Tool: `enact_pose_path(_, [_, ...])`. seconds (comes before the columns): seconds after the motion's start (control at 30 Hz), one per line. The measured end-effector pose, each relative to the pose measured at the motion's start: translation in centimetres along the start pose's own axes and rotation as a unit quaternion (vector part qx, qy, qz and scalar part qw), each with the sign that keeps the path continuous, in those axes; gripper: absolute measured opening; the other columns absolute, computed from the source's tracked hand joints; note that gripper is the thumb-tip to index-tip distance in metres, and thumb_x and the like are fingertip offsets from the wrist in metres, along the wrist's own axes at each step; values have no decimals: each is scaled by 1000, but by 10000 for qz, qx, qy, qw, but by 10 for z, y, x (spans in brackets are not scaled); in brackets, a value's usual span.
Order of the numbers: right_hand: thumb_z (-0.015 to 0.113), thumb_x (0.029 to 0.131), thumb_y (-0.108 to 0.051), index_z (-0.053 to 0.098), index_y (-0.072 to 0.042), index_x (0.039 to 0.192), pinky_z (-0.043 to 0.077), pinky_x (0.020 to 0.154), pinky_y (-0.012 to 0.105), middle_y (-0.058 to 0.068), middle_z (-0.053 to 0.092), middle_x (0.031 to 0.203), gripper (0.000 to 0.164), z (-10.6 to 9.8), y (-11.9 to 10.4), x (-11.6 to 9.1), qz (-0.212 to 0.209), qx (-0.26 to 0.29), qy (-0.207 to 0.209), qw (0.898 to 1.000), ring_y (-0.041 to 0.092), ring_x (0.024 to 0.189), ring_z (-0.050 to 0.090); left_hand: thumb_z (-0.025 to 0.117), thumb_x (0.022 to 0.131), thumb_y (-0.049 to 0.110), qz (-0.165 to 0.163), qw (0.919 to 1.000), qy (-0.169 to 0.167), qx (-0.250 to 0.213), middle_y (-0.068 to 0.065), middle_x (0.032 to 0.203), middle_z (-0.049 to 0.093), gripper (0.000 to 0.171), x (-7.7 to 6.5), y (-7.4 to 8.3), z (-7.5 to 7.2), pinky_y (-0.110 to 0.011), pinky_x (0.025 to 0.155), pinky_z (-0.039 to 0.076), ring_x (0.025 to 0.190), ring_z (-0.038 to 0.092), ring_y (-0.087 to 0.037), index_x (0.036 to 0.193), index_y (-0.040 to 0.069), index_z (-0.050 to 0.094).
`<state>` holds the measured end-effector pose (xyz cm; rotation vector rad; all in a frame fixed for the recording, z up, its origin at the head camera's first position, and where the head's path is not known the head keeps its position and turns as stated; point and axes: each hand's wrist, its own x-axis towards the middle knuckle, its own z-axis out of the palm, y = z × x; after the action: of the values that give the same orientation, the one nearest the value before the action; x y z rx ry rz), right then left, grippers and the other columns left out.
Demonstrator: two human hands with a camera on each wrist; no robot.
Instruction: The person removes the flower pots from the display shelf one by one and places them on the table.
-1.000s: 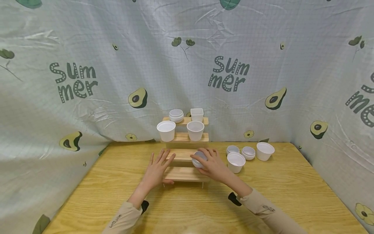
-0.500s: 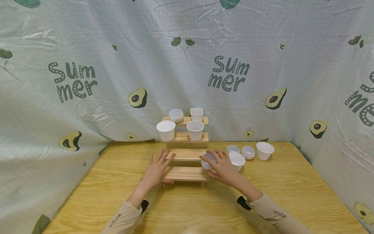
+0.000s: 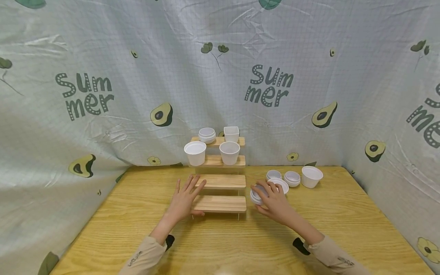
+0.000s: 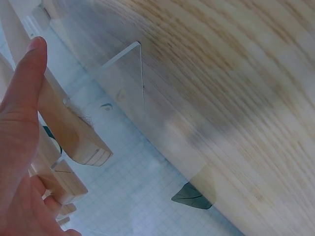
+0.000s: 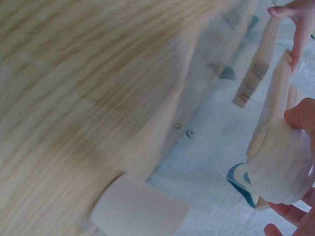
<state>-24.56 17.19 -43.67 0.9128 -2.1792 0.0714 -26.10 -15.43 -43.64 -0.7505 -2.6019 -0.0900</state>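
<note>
A four-step wooden stand [image 3: 221, 204] with clear side supports stands on the table. My left hand [image 3: 183, 199] rests against its left side with fingers spread straight, the thumb low by the front step; the thumb [image 4: 30, 73] also shows along the wooden steps in the left wrist view. My right hand [image 3: 280, 208] grips a small round white pot [image 5: 279, 164] by its sides, just right of the stand. Behind that hand, a white cup [image 3: 282, 185] is partly covered. Two white cups [image 3: 195, 153] sit on the second step from the top.
On the top step are a round white pot [image 3: 207, 135] and a square white pot [image 3: 232, 134]. Right of the stand, two round pots [image 3: 292, 178] and a larger white cup [image 3: 311, 177] stand near the back edge. A printed curtain [image 3: 220, 84] hangs behind the table [image 3: 330, 221].
My right hand has carried the small round pot rightward, off the stand's third step and toward the other pots. The left hand has stayed in place.
</note>
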Motion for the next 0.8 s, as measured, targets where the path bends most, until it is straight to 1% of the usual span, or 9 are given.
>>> enact_pose_path(0.07, [39, 90, -45, 53, -11, 119, 35, 73, 45, 14, 52, 115, 47, 0, 3, -5, -3, -25, -32, 10000, 29, 96, 46, 74, 52, 56, -4, 10000, 2, 21, -12, 146, 27, 104, 0, 0, 0, -62, 103, 17, 133, 27, -35, 138, 16, 33])
enact_pose_path(0.1, [49, 86, -42, 53, -11, 119, 35, 73, 45, 14, 52, 115, 45, 0, 4, -7, 8, -37, -55, 10000, 29, 96, 46, 74, 52, 56, -3, 10000, 2, 33, -12, 146, 27, 104, 0, 0, 0, -62, 103, 17, 133, 27, -35, 138, 16, 33])
enact_pose_path(0.17, [66, 76, -33, 54, -11, 119, 34, 73, 44, 14, 51, 116, 50, -1, 6, -12, 35, -42, -114, 9999, 28, 96, 46, 74, 52, 56, 4, 10000, 10, 33, -12, 146, 27, 104, 0, 0, 0, -62, 103, 17, 133, 27, -35, 138, 16, 33])
enact_pose_path(0.23, [75, 64, -26, 54, -11, 119, 34, 73, 44, 13, 52, 116, 61, -2, 8, -16, 86, -46, -167, 9998, 27, 96, 45, 74, 52, 55, 11, 10000, 17, 28, -12, 146, 27, 104, 0, 0, 0, -62, 103, 17, 133, 27, -35, 138, 16, 33])
enact_pose_path(0.4, [74, 62, -24, 54, -12, 119, 34, 72, 43, 12, 52, 115, 61, -3, 14, -26, 182, -113, -205, 9996, 27, 95, 45, 74, 52, 56, 20, 10000, 20, 40, -12, 146, 27, 104, 0, 0, 0, -62, 103, 17, 133, 27, -35, 139, 16, 33])
enact_pose_path(0.57, [75, 59, -22, 54, -9, 117, 34, 72, 44, 12, 51, 113, 62, -4, 23, -36, 229, -182, -170, 9994, 28, 93, 46, 74, 52, 56, 22, 10000, 36, 33, -12, 146, 27, 103, 0, 0, 0, -62, 103, 18, 133, 27, -35, 138, 16, 33])
enact_pose_path(0.8, [77, 57, -23, 55, -4, 113, 33, 70, 43, 15, 52, 108, 64, -7, 34, -50, 298, -348, -130, 9989, 32, 92, 48, 74, 52, 56, 8, 10000, 9, 62, -12, 146, 27, 103, 0, 1, -1, -62, 103, 18, 133, 26, -34, 138, 16, 33])
